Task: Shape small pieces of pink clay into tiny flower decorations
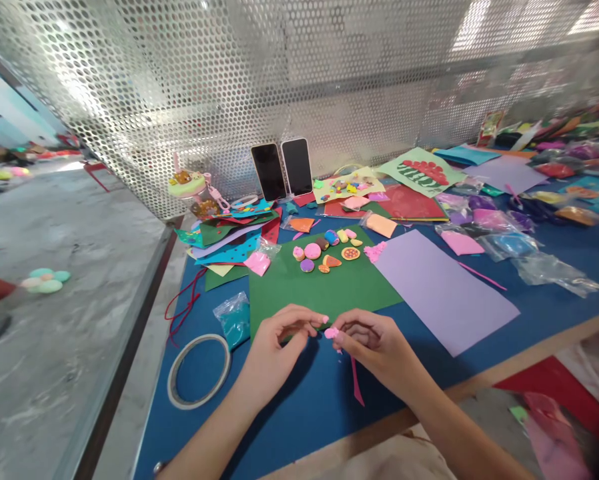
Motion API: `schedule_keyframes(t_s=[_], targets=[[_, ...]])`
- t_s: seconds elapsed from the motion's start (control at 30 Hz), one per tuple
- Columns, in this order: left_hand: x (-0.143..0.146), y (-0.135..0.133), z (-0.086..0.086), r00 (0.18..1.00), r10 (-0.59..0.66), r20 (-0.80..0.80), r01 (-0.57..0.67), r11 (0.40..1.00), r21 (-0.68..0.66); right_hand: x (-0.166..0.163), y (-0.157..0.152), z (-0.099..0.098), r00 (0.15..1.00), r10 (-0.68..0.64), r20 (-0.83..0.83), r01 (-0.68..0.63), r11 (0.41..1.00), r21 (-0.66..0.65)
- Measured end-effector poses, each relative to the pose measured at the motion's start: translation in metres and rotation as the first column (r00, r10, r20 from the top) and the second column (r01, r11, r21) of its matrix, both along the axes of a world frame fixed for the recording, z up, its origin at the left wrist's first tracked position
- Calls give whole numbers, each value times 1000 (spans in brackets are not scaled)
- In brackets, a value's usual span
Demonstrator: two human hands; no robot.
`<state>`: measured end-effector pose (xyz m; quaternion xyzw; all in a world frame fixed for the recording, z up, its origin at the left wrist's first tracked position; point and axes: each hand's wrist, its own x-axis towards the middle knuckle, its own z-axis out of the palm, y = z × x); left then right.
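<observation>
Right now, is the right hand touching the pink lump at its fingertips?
Touching. The head view shows the pink lump held at the tips of the fingers of the right hand, with no gap visible.

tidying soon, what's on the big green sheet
Small colourful pieces, including a pizza-like disc, lie on the green sheet. The hands cover part of its near edge; anything there is hidden.

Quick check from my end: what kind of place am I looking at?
Probably a craft workspace: a blue table carries small clay-like pieces on a green sheet, bagged colored material, and a roll of tape.
</observation>
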<state>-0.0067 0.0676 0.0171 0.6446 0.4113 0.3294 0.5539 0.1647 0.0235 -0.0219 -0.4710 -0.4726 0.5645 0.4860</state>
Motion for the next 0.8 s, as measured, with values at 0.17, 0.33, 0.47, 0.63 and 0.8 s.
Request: schedule_keyframes(t_s=[0.17,0.33,0.47,0.63,0.8], targets=[[0,-1,1,999,-28,-25,29,999,43,1,1,1,999,14,35,-15,1000,26],[1,-1,3,996,-52,-76,58,996,71,0,1,1,999,-5,39,4,1000,24],[2,-2,4,995,-57,-77,64,994,93,0,0,2,999,-9,38,9,1000,24],[3,-3,6,994,-65,-84,74,992,106,-1,0,4,999,-36,14,36,999,15],[3,-2,6,991,-63,-114,78,988,135,-2,-1,6,1000,-23,-10,23,1000,2]])
